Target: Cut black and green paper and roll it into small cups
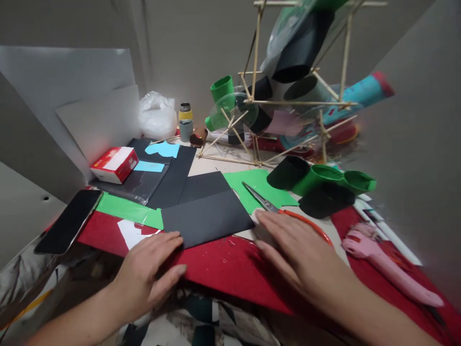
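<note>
A black sheet of paper [209, 215] lies near the front edge of the table. My left hand [149, 266] rests at its lower left corner, fingers stretched out and thumb apart. Over by the right corner is my right hand [288, 245], its fingers extended and angled down to the table. Something whitish shows at its fingertips, too blurred to name. Orange-handled scissors [264, 199] lie just beyond that hand, blades across a green sheet [281, 187], with the handles partly hidden. A white paper scrap [132, 234] is near my left fingers.
A wooden stick frame [302, 102] holding black and green paper tubes rises at the back right. More tubes [320, 180] stand below it. A pink glue gun [389, 266] lies right. To the left are a phone [70, 221] and a red box [115, 165]; a bottle [185, 122] stands behind.
</note>
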